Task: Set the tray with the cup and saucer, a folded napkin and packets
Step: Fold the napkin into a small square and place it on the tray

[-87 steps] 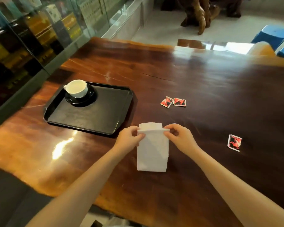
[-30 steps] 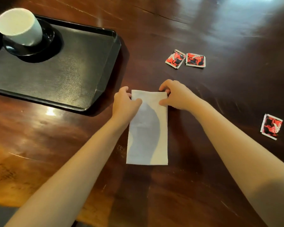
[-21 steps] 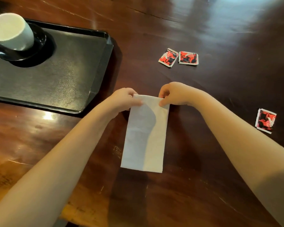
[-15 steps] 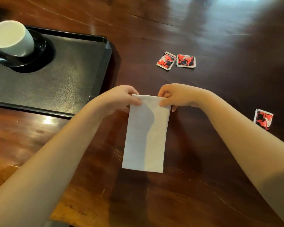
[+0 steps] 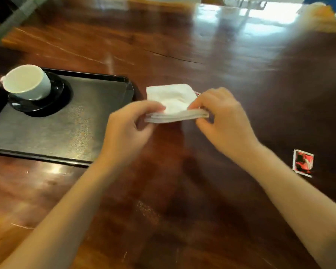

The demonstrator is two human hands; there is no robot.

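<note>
A white napkin point(image 5: 172, 100), folded into a thick small square, is held above the wooden table point(image 5: 211, 61). My left hand point(image 5: 130, 125) pinches its near left corner and my right hand point(image 5: 221, 117) pinches its near right corner. A black tray point(image 5: 62, 131) lies to the left, with a white cup point(image 5: 27, 82) on a black saucer point(image 5: 55, 94) in its far left corner. One red and white packet point(image 5: 303, 163) lies on the table to the right. The two other packets are hidden behind the napkin and my right hand; only a red sliver shows.
A glass cabinet edge point(image 5: 10, 22) runs along the far left. At the far right corner sits a blurred orange and blue shape point(image 5: 326, 10). Bright window glare reflects on the far table top.
The long napkin strip that lay flat on the table has been folded over into a small thick square and lifted. The view has tilted up and shifted, so the tray sits lower left.
</note>
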